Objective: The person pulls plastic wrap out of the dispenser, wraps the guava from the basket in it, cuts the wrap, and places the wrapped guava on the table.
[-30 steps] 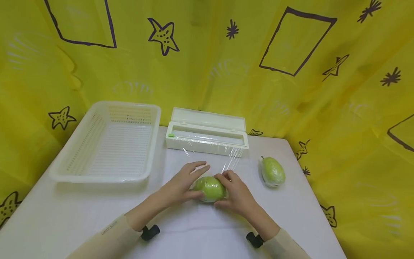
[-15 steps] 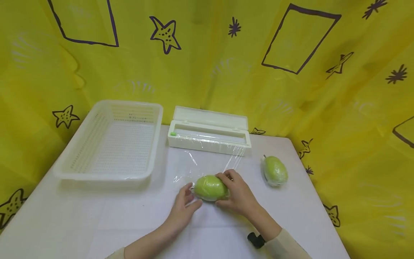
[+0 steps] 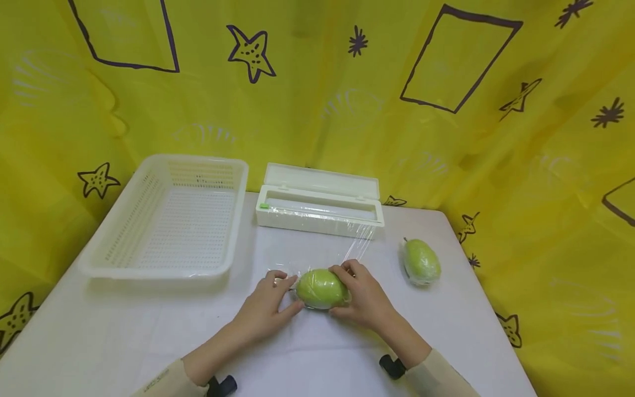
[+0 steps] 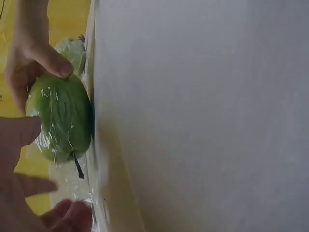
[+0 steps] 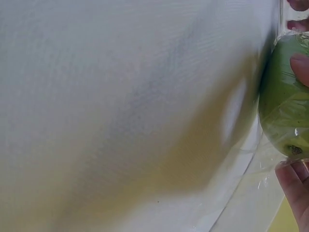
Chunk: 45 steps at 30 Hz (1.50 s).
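Note:
A green pear (image 3: pixel 322 289) wrapped in clear film lies on its side on the white table, its dark stem (image 4: pixel 78 166) pointing to the left. My right hand (image 3: pixel 364 298) grips the pear's right end, thumb in front and fingers behind. At the stem end is my left hand (image 3: pixel 260 309), thumb apart from the bent fingers. Its fingertips (image 4: pixel 72 215) reach the loose plastic wrap (image 3: pixel 280 270) beside the pear; whether they touch it is unclear. From the pear, stretched film (image 3: pixel 359 245) runs back to the cling-film dispenser (image 3: pixel 319 220).
The white dispenser's lid (image 3: pixel 322 181) is up, and a green slider (image 3: pixel 264 205) sits at its left end. A second wrapped pear (image 3: pixel 421 262) lies at the right. The white plastic basket (image 3: pixel 163 273) stands at the left. Behind the table hangs a yellow curtain (image 3: pixel 307 82).
My left hand has moved off the pear's top to the left, dipped toward me, then come up to the wrap at the stem end. My right hand keeps its grip.

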{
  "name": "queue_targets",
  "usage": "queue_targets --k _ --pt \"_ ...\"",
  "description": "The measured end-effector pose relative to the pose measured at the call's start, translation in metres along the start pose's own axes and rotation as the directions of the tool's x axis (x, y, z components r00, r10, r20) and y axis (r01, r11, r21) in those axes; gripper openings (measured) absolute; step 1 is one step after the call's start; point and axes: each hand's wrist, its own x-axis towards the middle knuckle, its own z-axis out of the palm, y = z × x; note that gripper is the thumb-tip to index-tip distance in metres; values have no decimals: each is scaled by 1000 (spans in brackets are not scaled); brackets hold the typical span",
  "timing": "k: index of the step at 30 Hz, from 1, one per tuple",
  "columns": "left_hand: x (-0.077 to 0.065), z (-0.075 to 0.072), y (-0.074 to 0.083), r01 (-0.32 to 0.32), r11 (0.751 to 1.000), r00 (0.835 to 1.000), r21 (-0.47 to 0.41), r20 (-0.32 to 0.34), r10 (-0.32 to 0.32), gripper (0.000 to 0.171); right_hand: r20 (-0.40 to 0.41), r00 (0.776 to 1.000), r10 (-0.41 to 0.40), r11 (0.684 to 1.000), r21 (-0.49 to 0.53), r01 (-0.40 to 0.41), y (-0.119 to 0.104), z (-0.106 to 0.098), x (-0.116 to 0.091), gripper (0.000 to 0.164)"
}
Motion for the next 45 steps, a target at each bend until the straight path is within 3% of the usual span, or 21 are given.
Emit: queue_targets --k 2,5,7,8,10,13,18,25,30,34,36,41,45 --pt "-4 -3 6 -80 995 990 63 -109 87 71 7 1000 5 1000 -11 -5 -1 -1 1 84" --pt "-13 2 24 -210 975 949 67 -226 219 77 10 1000 12 1000 -21 -12 -2 -2 2 84" --pt "-16 10 38 -277 959 938 65 -199 284 79 3 1000 8 1000 -28 -8 -1 -4 1 83" --pt "-16 13 43 -294 954 940 61 -160 300 80 -3 1000 4 999 -33 -4 0 -5 1 83" --pt "-13 19 49 -279 959 958 42 -60 281 83 -17 1000 -7 999 -35 6 1 -6 0 83" --pt "0 23 48 -200 980 979 2 39 200 84 -36 999 -38 999 -39 37 3 -6 0 81" --pt "22 22 35 -128 991 990 24 61 126 90 -53 992 -118 992 -57 115 2 -6 5 77" --pt "37 22 26 -135 989 984 67 129 126 103 -18 990 -139 989 -63 137 -1 -7 10 77" --pt "38 24 22 -119 992 988 49 108 114 102 -20 997 -80 993 88 81 3 -2 3 89" --pt "37 21 19 -109 994 990 4 85 108 96 -10 999 33 960 279 -29 4 7 -6 100" --pt "37 19 17 -125 992 988 -9 92 125 95 6 997 80 941 329 -78 4 11 -8 99" --pt "33 20 15 -159 987 981 -38 105 162 95 13 998 69 952 298 -69 3 12 -2 88" --pt "31 24 15 -201 980 976 11 93 199 97 45 998 48 970 236 -58 0 12 3 88"
